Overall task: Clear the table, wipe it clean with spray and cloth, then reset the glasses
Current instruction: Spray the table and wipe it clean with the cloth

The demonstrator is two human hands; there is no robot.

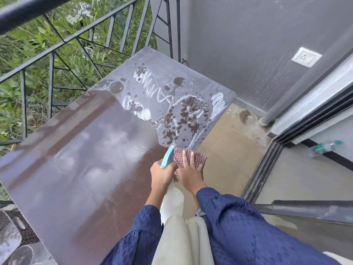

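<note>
I am wiping the brown table (86,150), white foam (217,104) streaking its far right end. At its near right edge my left hand (161,175) is gripping the spray bottle (167,157); just beside it, my right hand (188,175) is pressing flat, spread fingers on the checked cloth (198,156).

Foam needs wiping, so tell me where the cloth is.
Head view: the cloth is at the table's right edge under the right hand, beside the spray bottle the left hand grips.
</note>
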